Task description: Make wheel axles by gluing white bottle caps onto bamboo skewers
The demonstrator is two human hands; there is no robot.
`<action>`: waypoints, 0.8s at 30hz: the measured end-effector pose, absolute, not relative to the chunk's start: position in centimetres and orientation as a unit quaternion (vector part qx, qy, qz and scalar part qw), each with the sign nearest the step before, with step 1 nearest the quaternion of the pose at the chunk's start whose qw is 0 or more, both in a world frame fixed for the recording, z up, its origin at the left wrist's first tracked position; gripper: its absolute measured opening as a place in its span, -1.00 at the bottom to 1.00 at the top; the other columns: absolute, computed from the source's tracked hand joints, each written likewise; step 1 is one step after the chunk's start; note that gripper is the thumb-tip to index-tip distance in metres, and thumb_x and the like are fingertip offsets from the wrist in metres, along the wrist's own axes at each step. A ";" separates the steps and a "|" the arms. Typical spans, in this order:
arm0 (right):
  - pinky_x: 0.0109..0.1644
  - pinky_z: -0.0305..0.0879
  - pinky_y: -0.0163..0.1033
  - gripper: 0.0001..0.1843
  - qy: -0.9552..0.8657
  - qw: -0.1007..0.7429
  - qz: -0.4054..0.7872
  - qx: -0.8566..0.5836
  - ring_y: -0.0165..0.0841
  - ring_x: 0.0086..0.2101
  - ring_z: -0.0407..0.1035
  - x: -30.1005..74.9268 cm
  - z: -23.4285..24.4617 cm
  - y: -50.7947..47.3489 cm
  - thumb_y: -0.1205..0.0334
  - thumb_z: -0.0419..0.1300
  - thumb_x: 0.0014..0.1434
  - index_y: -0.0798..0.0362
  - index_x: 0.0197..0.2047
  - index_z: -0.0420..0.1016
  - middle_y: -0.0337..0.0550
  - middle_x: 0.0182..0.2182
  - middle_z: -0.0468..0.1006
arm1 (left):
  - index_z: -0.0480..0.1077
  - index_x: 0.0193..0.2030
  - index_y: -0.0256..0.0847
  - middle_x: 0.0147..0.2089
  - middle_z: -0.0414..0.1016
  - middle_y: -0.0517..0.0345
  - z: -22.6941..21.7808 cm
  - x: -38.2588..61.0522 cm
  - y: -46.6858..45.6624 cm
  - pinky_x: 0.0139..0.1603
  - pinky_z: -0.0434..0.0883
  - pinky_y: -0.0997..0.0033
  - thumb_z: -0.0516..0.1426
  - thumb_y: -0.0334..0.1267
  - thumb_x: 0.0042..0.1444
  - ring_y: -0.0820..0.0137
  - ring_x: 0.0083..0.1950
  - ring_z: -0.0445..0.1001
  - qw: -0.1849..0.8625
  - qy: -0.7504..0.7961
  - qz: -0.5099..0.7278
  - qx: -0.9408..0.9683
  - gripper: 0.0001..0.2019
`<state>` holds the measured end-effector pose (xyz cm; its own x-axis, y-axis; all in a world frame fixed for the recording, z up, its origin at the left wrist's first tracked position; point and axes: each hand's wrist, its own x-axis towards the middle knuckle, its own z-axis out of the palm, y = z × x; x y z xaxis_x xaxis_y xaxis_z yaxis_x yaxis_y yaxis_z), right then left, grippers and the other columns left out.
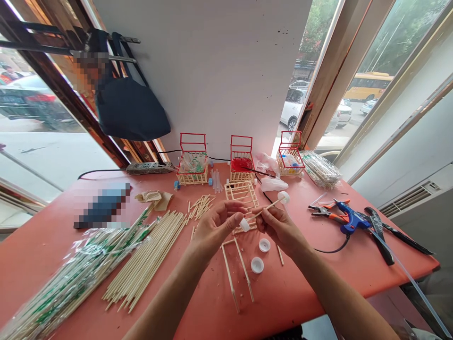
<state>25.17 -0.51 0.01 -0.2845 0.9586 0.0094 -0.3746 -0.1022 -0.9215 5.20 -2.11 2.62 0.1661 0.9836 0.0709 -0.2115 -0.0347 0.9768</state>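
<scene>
My left hand point(216, 225) pinches a small white bottle cap point(244, 224) that sits on the near end of a thin wooden stick point(268, 209). My right hand point(279, 226) grips the same stick near its middle. A second white cap point(283, 197) sits on the stick's far end. Both hands hover above the red table point(318, 269). Below them lie two loose white caps point(264, 245) point(257, 265) and a U-shaped frame of sticks point(236, 269).
Loose chopsticks point(148, 257) and wrapped packs point(71, 278) lie at the left. Three small stick-and-red-wire baskets point(193, 163) stand at the back, a stick ladder frame point(242, 192) in front of them. A blue glue gun point(350, 219), pliers point(327, 212) and black cutters point(380, 233) lie at the right.
</scene>
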 end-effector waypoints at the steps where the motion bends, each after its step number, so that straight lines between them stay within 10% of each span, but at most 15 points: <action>1: -0.37 0.09 -0.28 -0.59 -0.450 0.501 0.662 -0.329 -0.46 -0.47 0.21 25.1 0.0 -0.6 -0.13 0.47 0.11 0.08 -0.23 0.72 -0.28 -0.51 0.45 | 0.57 -0.07 -0.18 -0.09 0.67 -0.02 2.7 5.3 -2.3 -0.05 0.52 0.31 0.35 -0.02 0.15 0.20 -0.05 0.61 0.545 0.404 0.521 0.518 -0.68; 9: -0.37 0.06 -0.26 -0.59 -0.451 0.513 0.650 -0.333 -0.44 -0.45 0.22 25.0 0.1 -0.7 -0.11 0.47 0.10 0.07 -0.19 0.74 -0.22 -0.43 0.50 | 0.56 0.00 -0.01 0.02 0.62 0.07 3.1 6.5 -3.6 0.20 0.37 0.15 0.38 -0.35 0.04 0.05 0.12 0.52 0.227 0.432 0.564 0.666 -0.64; 24: -0.36 0.18 -0.31 -0.60 -0.400 0.519 0.682 -0.326 -0.47 -0.45 0.28 25.2 0.3 -0.6 -0.09 0.53 0.02 0.07 -0.25 0.73 -0.20 -0.42 0.57 | 0.55 0.00 -0.05 0.02 0.64 0.03 2.6 6.7 -3.5 0.16 0.43 0.13 0.43 -0.31 -0.03 0.04 0.11 0.55 0.305 0.442 0.548 0.641 -0.59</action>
<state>25.15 -0.57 0.27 -0.2496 0.9679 -0.0299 -0.4465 -0.1425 -0.8834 6.66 -3.47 2.63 0.0086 0.9008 0.4341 0.2330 -0.4239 0.8752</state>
